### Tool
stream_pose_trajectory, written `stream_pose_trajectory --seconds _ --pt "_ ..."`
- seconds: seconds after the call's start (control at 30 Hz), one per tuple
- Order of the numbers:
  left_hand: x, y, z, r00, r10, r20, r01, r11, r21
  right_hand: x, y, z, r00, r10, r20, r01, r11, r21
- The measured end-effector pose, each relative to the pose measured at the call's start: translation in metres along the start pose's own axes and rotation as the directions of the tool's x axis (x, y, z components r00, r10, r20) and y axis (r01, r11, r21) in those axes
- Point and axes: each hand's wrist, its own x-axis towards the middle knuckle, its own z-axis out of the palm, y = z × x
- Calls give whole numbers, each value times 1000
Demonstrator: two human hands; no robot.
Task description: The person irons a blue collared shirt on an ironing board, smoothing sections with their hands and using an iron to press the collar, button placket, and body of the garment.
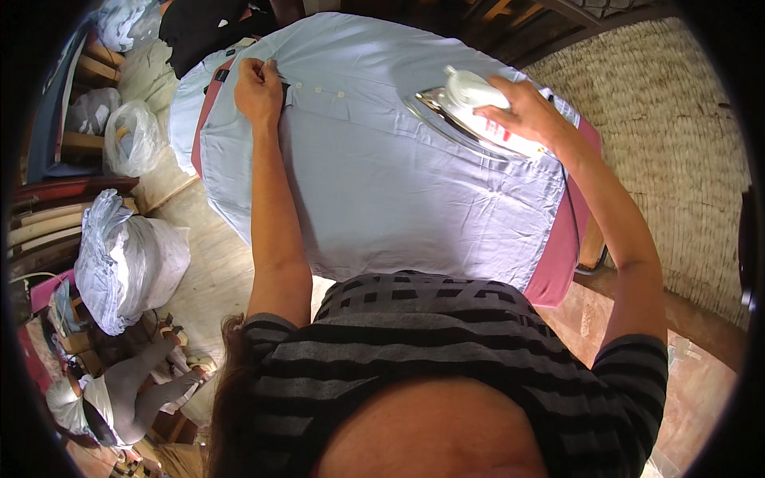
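Observation:
A light blue button shirt (382, 175) lies spread over a padded board with a pink-red cover (562, 255). My left hand (256, 92) pinches the shirt's button placket near the collar at the far left end. My right hand (530, 107) grips the handle of a white iron (470, 111), whose shiny soleplate is tilted up off the cloth at the far right of the shirt. Both forearms reach out over the shirt from my striped grey-and-black top.
White plastic bags of laundry (127, 267) sit on the floor at left, with smaller bags (131, 135) and wooden furniture behind them. A woven straw mat (677, 127) covers the floor at right. Dark clothing (203, 28) lies beyond the board's far end.

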Motion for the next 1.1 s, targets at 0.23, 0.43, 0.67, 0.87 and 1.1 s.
stream_pose_trajectory --seconds 0.23,0.43,0.67,0.87,1.1 --pt "-1 7 1 998 -56 -14 53 990 -133 -34 28 4 997 -80 -3 80 994 72" --pt "5 15 4 952 285 114 -305 924 230 7 -7 8 998 8 -62 -7 1000 8" --pt "-68 105 45 671 601 434 -491 799 -348 -24 -7 15 981 145 -132 -137 988 68" --pt "-69 100 54 628 630 457 -502 776 -381 -101 -6 33 943 223 -248 -207 974 91" --pt "-76 101 55 691 528 494 -330 838 -434 -104 -17 39 886 433 -169 -369 877 308"
